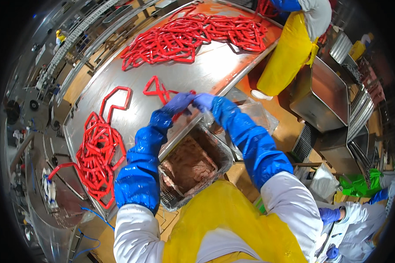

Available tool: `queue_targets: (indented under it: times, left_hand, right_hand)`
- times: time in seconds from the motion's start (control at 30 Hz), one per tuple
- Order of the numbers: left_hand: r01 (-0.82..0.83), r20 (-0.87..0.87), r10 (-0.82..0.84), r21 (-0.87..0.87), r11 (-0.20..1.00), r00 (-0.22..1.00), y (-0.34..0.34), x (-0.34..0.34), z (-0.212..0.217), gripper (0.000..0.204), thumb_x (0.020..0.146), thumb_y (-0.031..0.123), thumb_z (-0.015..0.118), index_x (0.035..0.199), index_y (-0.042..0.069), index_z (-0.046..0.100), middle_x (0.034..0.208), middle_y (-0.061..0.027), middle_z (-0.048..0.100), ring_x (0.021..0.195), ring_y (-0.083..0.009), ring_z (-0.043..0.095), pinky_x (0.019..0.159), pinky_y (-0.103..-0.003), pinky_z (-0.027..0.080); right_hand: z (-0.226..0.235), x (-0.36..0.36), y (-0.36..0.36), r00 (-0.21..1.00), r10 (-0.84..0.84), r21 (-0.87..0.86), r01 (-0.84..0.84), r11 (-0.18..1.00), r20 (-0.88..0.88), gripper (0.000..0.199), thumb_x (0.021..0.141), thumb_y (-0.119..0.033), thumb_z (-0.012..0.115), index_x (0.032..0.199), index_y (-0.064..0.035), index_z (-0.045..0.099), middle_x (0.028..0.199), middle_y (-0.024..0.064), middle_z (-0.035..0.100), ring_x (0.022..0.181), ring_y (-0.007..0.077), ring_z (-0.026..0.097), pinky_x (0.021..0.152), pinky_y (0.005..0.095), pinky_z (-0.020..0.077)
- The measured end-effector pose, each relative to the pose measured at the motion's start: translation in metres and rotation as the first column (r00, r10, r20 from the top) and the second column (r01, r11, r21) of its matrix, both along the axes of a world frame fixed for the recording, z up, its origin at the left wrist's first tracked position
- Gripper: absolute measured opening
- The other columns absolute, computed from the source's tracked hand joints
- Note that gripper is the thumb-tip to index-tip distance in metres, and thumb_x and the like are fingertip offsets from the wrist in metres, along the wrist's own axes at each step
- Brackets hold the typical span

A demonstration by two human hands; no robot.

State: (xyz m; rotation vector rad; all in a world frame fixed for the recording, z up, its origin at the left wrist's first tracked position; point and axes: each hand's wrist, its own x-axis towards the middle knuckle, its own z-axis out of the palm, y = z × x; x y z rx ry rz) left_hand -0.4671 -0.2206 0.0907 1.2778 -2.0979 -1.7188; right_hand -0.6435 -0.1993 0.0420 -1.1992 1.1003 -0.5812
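Both my hands are in blue gloves with long blue sleeve covers, meeting at the near edge of the steel desk [206, 70]. My left hand [178, 103] is closed around a red sausage link [160, 90], the end of a short linked piece lying on the desk just beyond my fingers. My right hand [203, 101] pinches at the same spot, touching the left, though I cannot tell exactly what its fingertips grip. Just below my hands a grey plastic tub [193, 164] holds brownish-pink meat, pressed against my yellow apron [232, 219]. A heap of red sausage chain [98, 153] lies to my left on the desk, and a larger tangle [193, 35] is spread at the far end. A co-worker in a yellow apron [289, 48] stands across on the right.
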Motion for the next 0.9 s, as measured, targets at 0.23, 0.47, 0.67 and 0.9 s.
queue_targets:
  times: [0.23, 0.47, 0.67, 0.9]
  left_hand:
    - [0.412, 0.478, -0.238, -0.299, 0.861, 0.845, 0.01, 0.038, -0.004, 0.04, 0.1, 0.037, 0.046, 0.108, 0.002, 0.064, 0.102, -0.0189, 0.067, 0.082, -0.0331, 0.068, 0.074, -0.042, 0.056]
    - [0.508, 0.688, -0.091, -0.432, 0.745, 0.72, -0.023, 0.038, 0.04, 0.069, 0.083, 0.071, 0.055, 0.088, 0.005, 0.073, 0.081, -0.0221, 0.068, 0.074, -0.0417, 0.065, 0.07, -0.049, 0.051]
    - [0.061, 0.429, -0.061, 0.014, 0.998, 0.901, -0.003, 0.053, 0.068, 0.034, 0.089, 0.04, 0.068, 0.086, 0.007, 0.072, 0.073, -0.0045, 0.065, 0.07, -0.0154, 0.064, 0.06, -0.029, 0.048]
    - [-0.121, 0.028, 0.118, 0.223, 0.967, 0.993, 0.044, 0.059, 0.06, 0.03, 0.086, 0.021, 0.068, 0.112, 0.007, 0.07, 0.095, 0.0002, 0.069, 0.091, -0.0103, 0.064, 0.079, -0.028, 0.051]
  right_hand:
    - [-0.058, 0.056, 0.013, 0.998, 0.027, -0.092, -0.032, 0.995, -0.057, 0.024, 0.091, -0.03, 0.06, 0.09, -0.0078, 0.069, 0.077, 0.0067, 0.065, 0.065, 0.0213, 0.06, 0.06, 0.0377, 0.0482]
    - [0.021, 0.039, 0.018, 0.886, -0.189, -0.537, -0.077, 0.84, -0.422, 0.034, 0.093, -0.037, 0.058, 0.097, -0.0048, 0.069, 0.092, 0.0208, 0.068, 0.087, 0.0392, 0.065, 0.077, 0.0433, 0.0507]
    - [0.032, 0.028, 0.041, 0.822, -0.121, -0.592, -0.289, 0.752, -0.556, 0.023, 0.093, -0.026, 0.054, 0.103, -0.0092, 0.066, 0.097, 0.0198, 0.068, 0.091, 0.04, 0.065, 0.079, 0.0485, 0.051]
    - [0.107, 0.027, 0.06, 0.79, -0.283, -0.836, -0.484, 0.257, -0.544, 0.016, 0.093, -0.013, 0.054, 0.104, -0.0124, 0.066, 0.094, 0.0147, 0.069, 0.09, 0.0352, 0.067, 0.08, 0.0433, 0.0533]
